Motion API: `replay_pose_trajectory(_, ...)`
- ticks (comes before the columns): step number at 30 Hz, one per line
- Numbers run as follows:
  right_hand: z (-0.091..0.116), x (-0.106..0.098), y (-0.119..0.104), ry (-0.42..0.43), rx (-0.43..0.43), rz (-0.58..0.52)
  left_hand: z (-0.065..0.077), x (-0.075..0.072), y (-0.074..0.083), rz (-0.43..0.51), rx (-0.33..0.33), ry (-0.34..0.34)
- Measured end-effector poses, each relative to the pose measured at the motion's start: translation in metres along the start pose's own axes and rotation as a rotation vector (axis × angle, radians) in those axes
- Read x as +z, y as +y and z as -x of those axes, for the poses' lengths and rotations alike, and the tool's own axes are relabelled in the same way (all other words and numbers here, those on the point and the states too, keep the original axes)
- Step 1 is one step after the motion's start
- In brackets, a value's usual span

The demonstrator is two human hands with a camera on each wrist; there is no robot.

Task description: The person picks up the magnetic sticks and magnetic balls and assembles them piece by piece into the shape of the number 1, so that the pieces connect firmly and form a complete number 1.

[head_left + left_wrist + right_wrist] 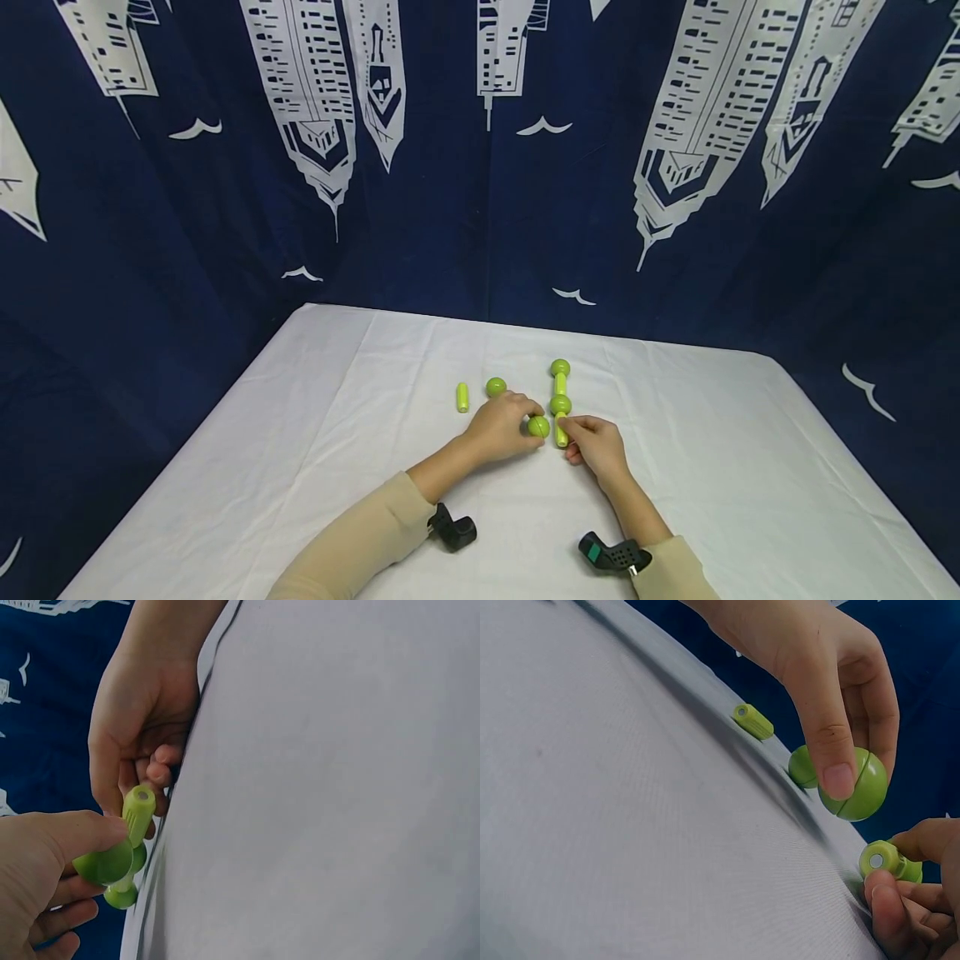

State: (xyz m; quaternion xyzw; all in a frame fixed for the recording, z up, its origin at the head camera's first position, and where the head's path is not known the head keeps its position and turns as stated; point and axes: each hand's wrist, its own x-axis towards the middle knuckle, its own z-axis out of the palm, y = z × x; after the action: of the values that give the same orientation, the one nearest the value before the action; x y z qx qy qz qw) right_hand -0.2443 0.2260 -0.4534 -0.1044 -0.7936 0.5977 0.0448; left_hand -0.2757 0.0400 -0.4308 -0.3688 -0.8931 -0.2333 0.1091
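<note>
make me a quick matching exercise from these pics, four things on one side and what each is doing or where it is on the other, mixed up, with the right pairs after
Things:
1. left hand
2. right hand
3. loose stick
4. backdrop

Places, colours and states:
a. lies on the white tablecloth, in no hand's grip
b. pinches another stick
c. dark blue with white prints
d. holds a green ball

Right pairs: 1-d, 2-b, 3-a, 4-c
</note>
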Motion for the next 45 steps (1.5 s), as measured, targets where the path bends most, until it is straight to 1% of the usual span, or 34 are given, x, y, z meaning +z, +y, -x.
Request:
replay_pose_trajectory(4,0.002,-0.001,-0.002,-0.008,-0.007,-0.029,0.003,0.003,0.004,0.005,-0.026,0.000)
replay_pose_trajectory(9,0.003,0.000,-0.004,-0.016,-0.004,-0.054,0.008,0.008,0.009,0.058,-0.093,-0.009)
replay_pose_trajectory(12,0.002,0.000,-0.004,-0.016,-0.003,-0.055,0.012,0.009,0.012,0.091,-0.113,-0.013)
replay_pose_trajectory(18,0.002,0.000,-0.003,-0.011,0.005,-0.054,0.018,0.013,0.018,0.187,-0.143,0.000)
replay_pose_trajectory(24,0.003,0.000,-0.002,-0.015,0.013,-0.055,0.021,0.019,0.025,0.283,-0.196,0.013)
replay_pose_trajectory(28,0.003,0.000,-0.003,-0.020,0.014,-0.057,0.023,0.022,0.030,0.319,-0.240,0.049)
replay_pose_trajectory(32,0.003,-0.001,-0.003,-0.023,0.016,-0.055,0.024,0.024,0.033,0.335,-0.268,0.094)
replay_pose_trajectory(38,0.003,-0.002,-0.004,-0.027,0.020,-0.048,0.024,0.027,0.035,0.378,-0.299,0.119)
replay_pose_trajectory(45,0.003,-0.003,-0.004,-0.030,0.012,-0.051,0.021,0.032,0.038,0.405,-0.312,0.147)
